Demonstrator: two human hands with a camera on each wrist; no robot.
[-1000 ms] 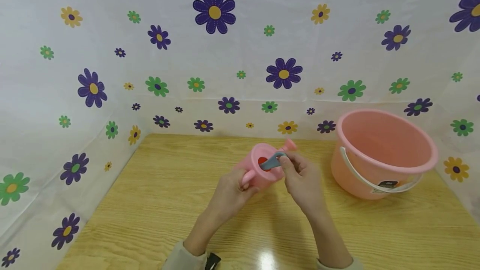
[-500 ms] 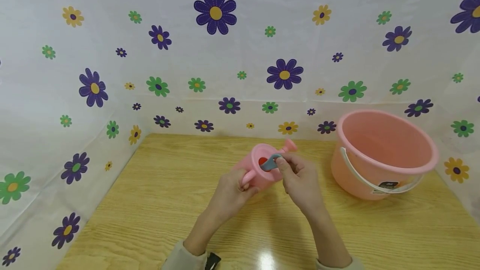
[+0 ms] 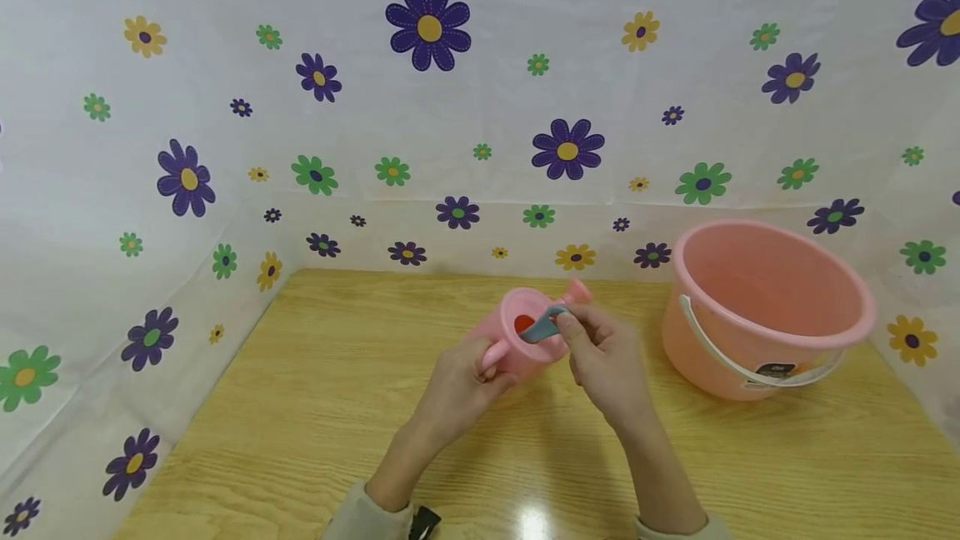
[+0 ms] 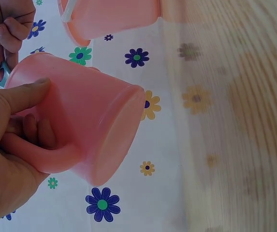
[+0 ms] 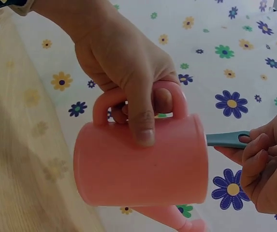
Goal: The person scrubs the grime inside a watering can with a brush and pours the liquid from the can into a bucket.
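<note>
My left hand (image 3: 461,382) grips the loop handle of a pink watering can (image 3: 517,363), thumb along its side in the right wrist view. The can is tilted above the table, its opening facing up and its spout (image 3: 578,292) to the far right. My right hand (image 3: 609,365) pinches a blue-grey handle (image 5: 225,139) with a hole at its end. The other end of that handle reaches into the can's opening and is hidden, so I cannot tell which tool it is. Something red (image 3: 522,323) shows inside the can.
A large pink bucket (image 3: 671,340) with a white handle (image 3: 720,357) stands on the right of the wooden table (image 3: 315,407). A white sheet (image 3: 480,98) with printed flowers rises behind the table and along both sides.
My right hand shifts slightly left with the blue-grey handle, then back right. The left hand and the watering can stay nearly in place.
</note>
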